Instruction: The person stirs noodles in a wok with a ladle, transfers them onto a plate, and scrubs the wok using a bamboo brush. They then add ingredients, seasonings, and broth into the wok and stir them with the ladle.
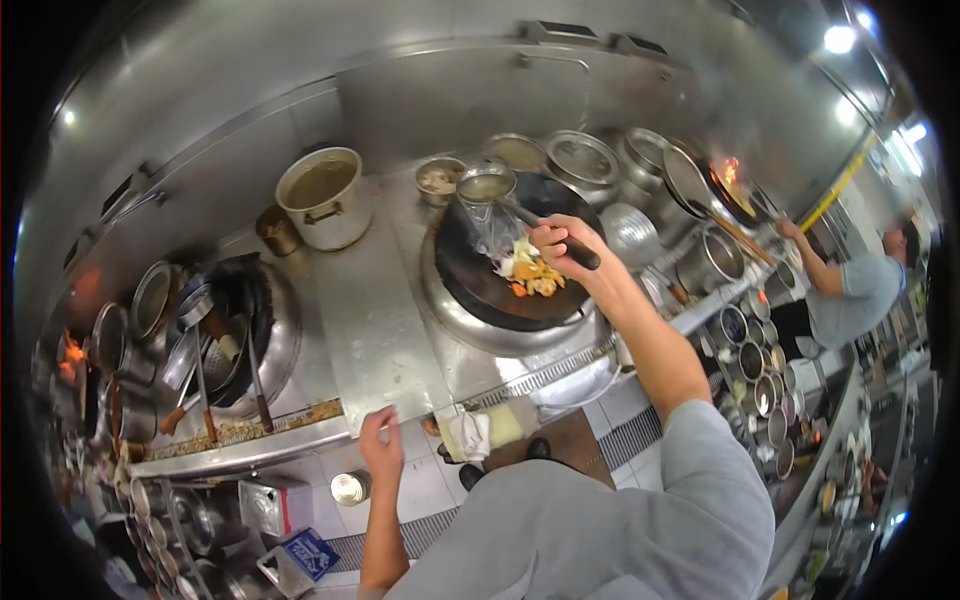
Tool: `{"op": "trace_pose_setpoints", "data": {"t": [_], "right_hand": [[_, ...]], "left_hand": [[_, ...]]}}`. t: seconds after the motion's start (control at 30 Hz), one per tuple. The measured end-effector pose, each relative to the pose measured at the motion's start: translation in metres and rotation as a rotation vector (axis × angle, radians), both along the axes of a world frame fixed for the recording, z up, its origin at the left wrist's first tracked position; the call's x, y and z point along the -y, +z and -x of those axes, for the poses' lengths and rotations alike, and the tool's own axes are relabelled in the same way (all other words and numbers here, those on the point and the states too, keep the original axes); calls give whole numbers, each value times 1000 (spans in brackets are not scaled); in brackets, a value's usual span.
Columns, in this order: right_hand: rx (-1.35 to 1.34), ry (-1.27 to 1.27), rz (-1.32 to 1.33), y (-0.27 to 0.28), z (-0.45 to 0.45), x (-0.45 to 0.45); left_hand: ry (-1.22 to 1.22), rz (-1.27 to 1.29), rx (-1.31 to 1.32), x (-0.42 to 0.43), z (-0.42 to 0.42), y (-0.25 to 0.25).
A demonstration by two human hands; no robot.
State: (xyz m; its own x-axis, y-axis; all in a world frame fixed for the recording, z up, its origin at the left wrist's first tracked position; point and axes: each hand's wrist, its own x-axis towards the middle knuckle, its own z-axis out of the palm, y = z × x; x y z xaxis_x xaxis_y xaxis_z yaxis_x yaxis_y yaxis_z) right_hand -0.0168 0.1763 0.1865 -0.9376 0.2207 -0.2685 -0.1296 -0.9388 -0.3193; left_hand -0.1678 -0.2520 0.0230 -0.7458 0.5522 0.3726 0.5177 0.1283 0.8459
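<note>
While the left hand, fingers loosely curled around nothing visible, hangs by the front edge of the counter, the wok lies ahead and to its right, beneath a ladle slanting up-left from the right fingers, bowl outermost, shedding liquid. Chopped food: in the wok, just below those fingers; right hand, nearer: wrapped round the handle.

I hold my right arm out ahead, right hand closed in a grip, while my left forearm angles up and my left hand is empty and loosely curled.
</note>
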Motion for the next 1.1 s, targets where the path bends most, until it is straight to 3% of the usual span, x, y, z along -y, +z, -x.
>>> {"op": "trace_pose_setpoints", "data": {"t": [0.1, 0.23, 0.4, 0.5, 0.6, 0.63, 0.7, 0.73, 0.8, 0.83, 0.87, 0.93, 1.0, 1.07, 1.1], "right_hand": [[7, -113, -95, -32, -44, 5], [255, -134, -194, -53, -103, 5], [565, -198, -353, -54, -148, 13], [779, -166, -924, -80, -174, 10], [1193, -216, -1504, -111, -177, 32], [1184, -215, -1503, -143, -180, 28], [1213, -408, -1933, -215, -184, 12], [1198, -402, -1936, -203, -178, 24], [1067, -221, -1225, -138, -155, 71], [943, -251, -967, -130, -149, 86], [939, -244, -966, -131, -149, 85], [602, -123, -552, -138, -163, 72], [450, -55, -492, -161, -184, 62], [910, -54, -1734, -147, -193, 86], [1158, 104, -1760, -120, -201, 95]], "left_hand": [[-309, -98, -309, -55, -35, 56], [-528, -205, -377, -105, -74, 88], [-723, -193, -357, -157, -102, 84], [-805, -183, -310, -167, -115, 79], [-892, -156, -261, -165, -125, 80], [-933, -140, -257, -164, -126, 81], [-931, -144, -275, -157, -127, 84], [-934, -149, -285, -151, -127, 85], [-895, -107, -252, -136, -123, 82], [-870, -76, -219, -129, -121, 80], [-864, -71, -218, -121, -118, 78], [-766, -37, -129, -104, -112, 70], [-725, -52, -128, -91, -104, 56], [-602, 15, -154, -75, -94, 42], [-549, 41, -129, -68, -90, 39]]}}
